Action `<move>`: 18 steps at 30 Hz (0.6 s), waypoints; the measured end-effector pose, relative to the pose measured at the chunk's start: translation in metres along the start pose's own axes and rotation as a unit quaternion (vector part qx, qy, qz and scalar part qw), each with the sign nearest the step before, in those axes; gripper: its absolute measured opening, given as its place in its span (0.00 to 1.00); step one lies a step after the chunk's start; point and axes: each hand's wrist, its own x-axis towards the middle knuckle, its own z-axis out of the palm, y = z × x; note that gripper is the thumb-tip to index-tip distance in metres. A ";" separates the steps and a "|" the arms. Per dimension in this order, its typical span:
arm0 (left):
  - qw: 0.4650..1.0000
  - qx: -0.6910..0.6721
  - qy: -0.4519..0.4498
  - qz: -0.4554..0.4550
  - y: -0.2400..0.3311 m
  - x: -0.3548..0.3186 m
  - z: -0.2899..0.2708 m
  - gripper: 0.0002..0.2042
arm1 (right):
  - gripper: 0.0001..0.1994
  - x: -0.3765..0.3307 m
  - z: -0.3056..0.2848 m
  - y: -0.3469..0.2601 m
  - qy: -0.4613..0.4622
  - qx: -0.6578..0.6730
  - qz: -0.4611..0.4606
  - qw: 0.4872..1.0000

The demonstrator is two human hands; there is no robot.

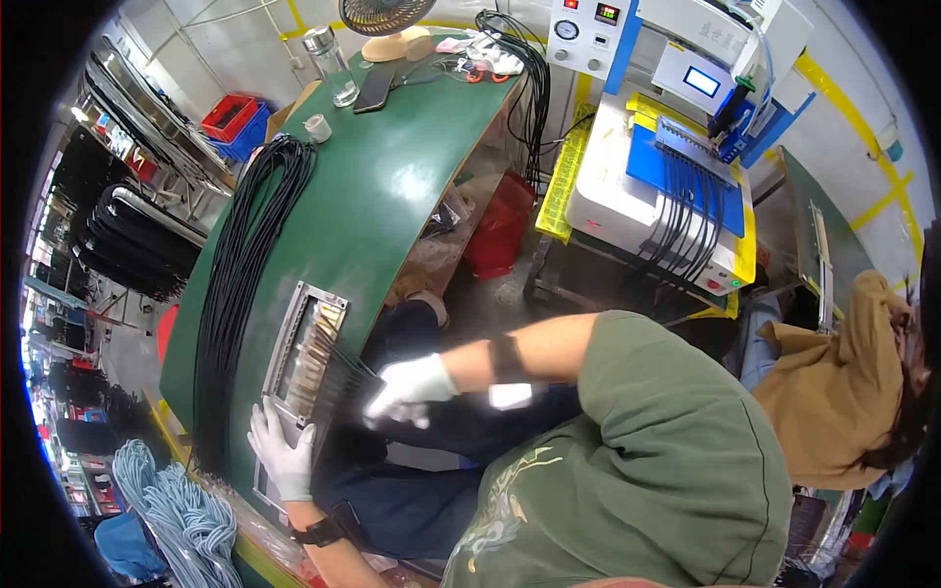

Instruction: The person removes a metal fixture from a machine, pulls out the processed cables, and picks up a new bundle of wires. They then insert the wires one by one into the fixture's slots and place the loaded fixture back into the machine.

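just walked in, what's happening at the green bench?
A person in white gloves works at a green table. The left hand rests by the lower end of a metal fixture tray that holds a row of cable ends. The right hand grips the black wires fanning out of that tray's side. A long bundle of black cables lies along the table beside it. Another person in a tan top sits to the right, near a white and blue machine.

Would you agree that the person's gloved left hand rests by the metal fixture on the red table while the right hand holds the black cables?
Not quite: the table is green, not red, as the head view shows. The gloved left hand does rest by the metal fixture, and the right hand holds the black cables.
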 end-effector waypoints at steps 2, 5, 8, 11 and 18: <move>1.000 -0.001 0.002 -0.009 0.001 0.002 0.001 0.46 | 0.16 -0.029 0.003 0.008 -0.005 -0.038 0.029 0.999; 0.999 0.021 0.026 -0.011 -0.025 -0.027 -0.015 0.46 | 0.17 -0.054 0.023 -0.015 -0.050 -0.054 -0.015 0.997; 0.990 -0.078 0.049 0.106 0.048 -0.016 -0.019 0.43 | 0.18 -0.080 0.020 -0.036 -0.013 -0.117 -0.031 0.993; 0.718 -0.657 -0.221 0.067 0.131 -0.021 -0.045 0.38 | 0.19 -0.092 0.038 -0.068 -0.060 -0.230 0.017 0.971; 0.472 -0.875 -0.105 0.033 0.181 -0.031 -0.064 0.18 | 0.17 -0.077 0.043 -0.050 -0.018 -0.409 -0.050 0.911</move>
